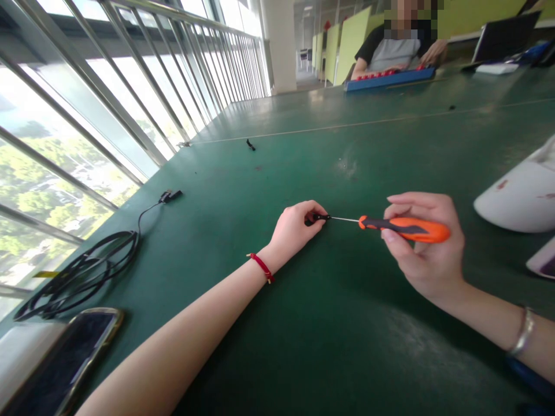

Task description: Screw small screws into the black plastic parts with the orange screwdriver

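Observation:
My left hand (295, 227) is closed, pinching a small black part (319, 217) just above or on the green table; most of that part is hidden by the fingers, so its kind is unclear. My right hand (429, 254) grips an orange and dark grey screwdriver (420, 229) by its handle, with the thumb below and the fingers above. The screwdriver lies nearly level, its thin metal shaft pointing left. Its tip meets the right end of the black part, or comes very close to it.
On the green table (208, 346), a coiled black cable (99, 260) and a phone (73, 358) lie left. A small black piece (250, 145) lies farther back. A white object (520, 190) stands right. Across the table, a person (396, 49) sits behind a blue tray (390, 80). Metal railing (173, 34) runs along the left.

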A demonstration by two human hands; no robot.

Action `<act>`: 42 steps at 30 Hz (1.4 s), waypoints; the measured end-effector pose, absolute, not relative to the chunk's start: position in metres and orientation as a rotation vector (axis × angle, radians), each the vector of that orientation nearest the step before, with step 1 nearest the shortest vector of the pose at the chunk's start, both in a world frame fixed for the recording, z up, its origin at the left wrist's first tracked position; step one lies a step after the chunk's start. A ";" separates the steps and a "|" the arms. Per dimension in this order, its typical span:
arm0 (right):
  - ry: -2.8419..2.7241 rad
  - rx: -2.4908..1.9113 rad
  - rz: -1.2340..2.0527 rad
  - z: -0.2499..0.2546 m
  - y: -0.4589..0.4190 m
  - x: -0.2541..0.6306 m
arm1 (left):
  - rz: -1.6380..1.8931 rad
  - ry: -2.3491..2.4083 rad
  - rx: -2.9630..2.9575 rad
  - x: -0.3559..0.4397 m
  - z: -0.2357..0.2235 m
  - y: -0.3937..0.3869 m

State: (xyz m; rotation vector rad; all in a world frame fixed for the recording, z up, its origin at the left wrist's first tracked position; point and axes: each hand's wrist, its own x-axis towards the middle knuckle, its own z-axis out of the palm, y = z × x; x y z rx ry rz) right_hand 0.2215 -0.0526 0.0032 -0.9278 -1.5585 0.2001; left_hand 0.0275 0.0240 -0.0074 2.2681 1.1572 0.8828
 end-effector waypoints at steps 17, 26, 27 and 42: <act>-1.587 -0.971 0.252 0.002 -0.051 0.223 | 0.874 1.166 2.260 0.028 -0.008 0.024; -1.570 -0.986 0.152 0.002 -0.054 0.222 | 0.872 1.162 2.261 0.027 -0.008 0.024; -1.545 -0.962 0.178 0.001 -0.052 0.222 | 0.872 1.161 2.263 0.027 -0.008 0.024; -1.588 -0.931 0.223 0.002 -0.051 0.222 | 0.870 1.159 2.274 0.028 -0.009 0.024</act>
